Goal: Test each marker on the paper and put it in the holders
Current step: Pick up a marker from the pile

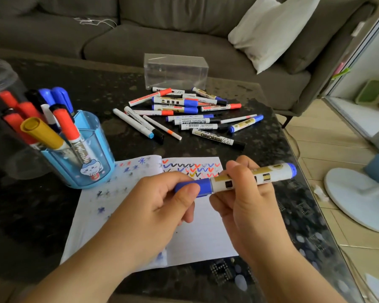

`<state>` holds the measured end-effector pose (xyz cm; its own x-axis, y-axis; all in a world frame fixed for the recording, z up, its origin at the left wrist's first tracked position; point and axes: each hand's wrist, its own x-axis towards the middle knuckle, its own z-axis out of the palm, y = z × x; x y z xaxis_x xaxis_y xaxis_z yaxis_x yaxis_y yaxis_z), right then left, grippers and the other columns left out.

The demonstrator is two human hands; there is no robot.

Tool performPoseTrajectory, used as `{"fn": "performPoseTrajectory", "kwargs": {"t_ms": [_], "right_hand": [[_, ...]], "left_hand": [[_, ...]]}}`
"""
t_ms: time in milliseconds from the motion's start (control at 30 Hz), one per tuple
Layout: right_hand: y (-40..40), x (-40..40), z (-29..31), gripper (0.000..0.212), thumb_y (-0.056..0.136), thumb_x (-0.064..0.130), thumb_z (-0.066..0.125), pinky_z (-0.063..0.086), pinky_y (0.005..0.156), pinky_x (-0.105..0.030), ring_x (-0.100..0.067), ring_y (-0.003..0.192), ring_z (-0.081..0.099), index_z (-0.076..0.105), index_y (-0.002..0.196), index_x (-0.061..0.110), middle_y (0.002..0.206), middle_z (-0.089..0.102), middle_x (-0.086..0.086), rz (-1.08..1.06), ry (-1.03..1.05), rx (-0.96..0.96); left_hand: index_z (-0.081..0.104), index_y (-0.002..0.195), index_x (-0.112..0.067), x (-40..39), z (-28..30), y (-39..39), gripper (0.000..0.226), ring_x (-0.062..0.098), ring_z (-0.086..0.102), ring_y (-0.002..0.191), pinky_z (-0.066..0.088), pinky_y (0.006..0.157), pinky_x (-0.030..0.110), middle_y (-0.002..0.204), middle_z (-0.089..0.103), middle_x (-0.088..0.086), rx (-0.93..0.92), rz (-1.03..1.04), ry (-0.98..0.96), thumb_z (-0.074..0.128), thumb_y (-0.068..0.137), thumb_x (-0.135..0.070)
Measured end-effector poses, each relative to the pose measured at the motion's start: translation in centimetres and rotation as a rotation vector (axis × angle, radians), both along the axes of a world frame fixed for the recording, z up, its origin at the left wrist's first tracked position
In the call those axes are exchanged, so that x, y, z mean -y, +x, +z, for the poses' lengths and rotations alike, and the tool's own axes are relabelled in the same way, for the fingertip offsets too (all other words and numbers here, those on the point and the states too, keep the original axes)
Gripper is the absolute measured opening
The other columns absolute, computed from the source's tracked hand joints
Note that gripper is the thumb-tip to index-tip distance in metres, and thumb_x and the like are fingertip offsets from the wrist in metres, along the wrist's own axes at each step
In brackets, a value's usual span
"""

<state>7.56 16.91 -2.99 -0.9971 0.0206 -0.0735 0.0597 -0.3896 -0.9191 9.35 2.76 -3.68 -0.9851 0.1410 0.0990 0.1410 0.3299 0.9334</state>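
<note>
I hold a blue whiteboard marker [265,174] level above the paper [197,232]. My left hand [160,204] grips its blue cap [193,186], and my right hand [243,193] grips the white barrel. The cap sits on the marker. The paper carries rows of red, blue and black check marks near its top edge. A blue holder [83,162] at the left holds red, yellow, black and blue markers. A pile of several loose markers [184,112] lies beyond the paper.
A clear round container [0,79] stands at the far left behind the blue holder. A clear plastic box [175,71] sits at the table's far edge. A grey sofa with a white cushion [269,31] lies behind. A white fan base [357,197] stands on the floor at the right.
</note>
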Motion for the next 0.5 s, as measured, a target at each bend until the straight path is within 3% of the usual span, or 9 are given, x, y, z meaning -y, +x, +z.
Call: {"fn": "performPoseTrajectory", "kwargs": {"t_ms": [133, 267, 367, 433, 500], "right_hand": [[0.3, 0.5, 0.3, 0.046, 0.093, 0.011, 0.048, 0.027, 0.050, -0.025, -0.010, 0.045, 0.024, 0.033, 0.050, 0.022, 0.047, 0.028, 0.005, 0.029, -0.022, 0.024], [0.6, 0.8, 0.7, 0.048, 0.092, 0.012, 0.048, 0.030, 0.046, -0.021, -0.007, 0.041, 0.026, 0.039, 0.047, 0.023, 0.043, 0.029, 0.009, 0.016, 0.026, 0.014], [0.6, 1.0, 0.7, 0.033, 0.079, 0.033, 0.061, 0.031, 0.047, -0.021, -0.007, 0.044, 0.029, 0.053, 0.048, 0.024, 0.046, 0.034, 0.006, 0.069, 0.050, 0.009], [0.6, 1.1, 0.5, 0.025, 0.065, 0.044, 0.062, 0.037, 0.049, -0.021, -0.008, 0.048, 0.038, 0.063, 0.060, 0.019, 0.051, 0.047, 0.000, 0.165, 0.086, 0.053], [0.7, 1.1, 0.2, 0.042, 0.060, 0.048, 0.061, 0.041, 0.050, -0.022, -0.009, 0.049, 0.044, 0.065, 0.074, 0.009, 0.055, 0.057, -0.004, 0.235, 0.219, 0.131]], "left_hand": [[0.060, 0.078, -0.025, 0.4, 0.2, 0.3, 0.034, 0.009, 0.047, 0.051, 0.039, 0.051, 0.016, 0.061, 0.059, 0.000, -0.041, -0.004, -0.031, 0.043, 0.082, -0.054], [0.061, 0.077, -0.024, 0.6, 0.4, 0.4, 0.033, 0.004, 0.052, 0.056, 0.041, 0.056, 0.012, 0.062, 0.060, -0.006, -0.023, -0.001, 0.011, 0.042, 0.084, -0.049], [0.063, 0.082, -0.027, 0.9, 0.5, 0.4, 0.037, 0.001, 0.055, 0.062, 0.042, 0.060, 0.011, 0.065, 0.061, -0.010, 0.007, 0.043, 0.066, 0.042, 0.085, -0.058], [0.063, 0.085, -0.029, 1.5, 0.7, 0.2, 0.031, 0.001, 0.058, 0.066, 0.046, 0.064, 0.014, 0.067, 0.063, -0.012, 0.010, 0.129, 0.086, 0.047, 0.075, -0.054], [0.064, 0.084, -0.027, 2.6, 0.7, -0.1, 0.021, 0.003, 0.060, 0.065, 0.048, 0.064, 0.019, 0.069, 0.065, -0.010, -0.020, 0.237, 0.062, 0.054, 0.080, -0.046]]}}
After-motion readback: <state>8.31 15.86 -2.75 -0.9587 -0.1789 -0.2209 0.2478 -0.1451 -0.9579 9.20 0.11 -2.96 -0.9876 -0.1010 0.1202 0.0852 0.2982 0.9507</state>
